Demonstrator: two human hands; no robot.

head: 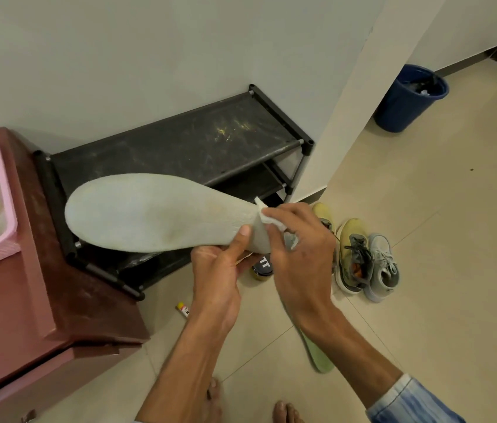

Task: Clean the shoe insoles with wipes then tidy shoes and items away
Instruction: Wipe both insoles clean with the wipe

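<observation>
Above the front edge of the black tube-framed shoe rack (180,148), the pale grey-green foam insole (149,212) is held in the air. It is faintly yellowed toward its narrow end, which the left hand (216,270) grasps with thumb on top while the right hand (299,239) pinches a small white wipe (267,216) against it. On the floor (439,239) beyond stand two worn yellow mesh trainers (352,232) beside a grey lace-up trainer (383,264), and a green foam insole (317,358) lies partly hidden under the right forearm (342,340). A small jar (263,265), half covered by the hands, shows "TT" on its black lid; print on the yellow-and-red tube (182,309) is unreadable.
</observation>
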